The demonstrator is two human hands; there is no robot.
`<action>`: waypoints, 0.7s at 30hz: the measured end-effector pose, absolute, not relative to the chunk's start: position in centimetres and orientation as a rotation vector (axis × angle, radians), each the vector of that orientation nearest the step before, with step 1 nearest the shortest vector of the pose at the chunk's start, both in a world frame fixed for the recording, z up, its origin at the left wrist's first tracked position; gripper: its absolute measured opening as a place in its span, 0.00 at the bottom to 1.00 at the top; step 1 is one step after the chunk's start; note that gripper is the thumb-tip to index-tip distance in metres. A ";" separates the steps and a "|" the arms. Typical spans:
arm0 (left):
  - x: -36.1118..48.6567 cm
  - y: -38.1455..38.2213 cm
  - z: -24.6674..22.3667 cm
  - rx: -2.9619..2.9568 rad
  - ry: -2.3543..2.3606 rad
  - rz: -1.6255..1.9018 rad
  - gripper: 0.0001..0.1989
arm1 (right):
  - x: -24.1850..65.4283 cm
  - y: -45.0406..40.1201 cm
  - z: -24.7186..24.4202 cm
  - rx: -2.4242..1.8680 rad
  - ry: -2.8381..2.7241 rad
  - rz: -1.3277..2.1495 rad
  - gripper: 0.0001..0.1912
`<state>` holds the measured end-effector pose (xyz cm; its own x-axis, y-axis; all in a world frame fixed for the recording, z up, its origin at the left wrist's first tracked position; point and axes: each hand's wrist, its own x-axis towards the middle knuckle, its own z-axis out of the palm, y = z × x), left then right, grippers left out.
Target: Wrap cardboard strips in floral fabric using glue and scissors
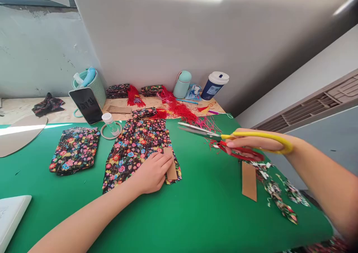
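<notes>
On the green tabletop lies a black fabric with a bright flower print (130, 159). A brown cardboard strip (171, 171) rests along its right edge. My left hand (155, 171) presses the strip against the fabric, fingers together and curled over its upper part. Raised above the table to the right, my right hand (237, 139) is closed on scissors (215, 136) with one yellow and one red handle. The blades point left, above the gap beside the fabric. A second cardboard strip (249, 182) lies below the scissors, next to floral scraps (276, 197).
Folded floral cloth (75, 150) is at left, near a phone (87, 105), a small bottle (111, 124) and a ring (104, 131). Red tassels (180, 109), fabric stacks (119, 91), a mint flask (182, 84) and a lidded cup (214, 87) line the back wall.
</notes>
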<state>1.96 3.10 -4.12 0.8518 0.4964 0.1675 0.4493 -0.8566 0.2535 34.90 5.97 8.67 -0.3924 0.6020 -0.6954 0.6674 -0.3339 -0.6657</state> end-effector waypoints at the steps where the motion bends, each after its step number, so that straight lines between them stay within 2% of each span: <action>1: 2.0 3.1 -4.1 2.814 0.732 0.334 0.24 | 35.0 6.6 9.0 1.655 1.786 -1.771 0.22; 5: 2.0 3.0 -4.0 2.778 0.745 0.350 0.25 | 34.7 8.5 9.2 1.536 1.719 -1.602 0.22; 12: 2.0 3.0 -4.0 2.748 0.757 0.374 0.25 | 34.4 10.0 7.5 1.475 1.736 -1.574 0.19; 17: 2.0 3.1 -3.8 2.756 0.771 0.361 0.25 | 34.7 10.4 6.5 1.537 1.780 -1.537 0.12; 21: 1.9 3.2 -3.8 2.753 0.773 0.347 0.25 | 34.8 11.0 5.8 1.525 1.763 -1.519 0.13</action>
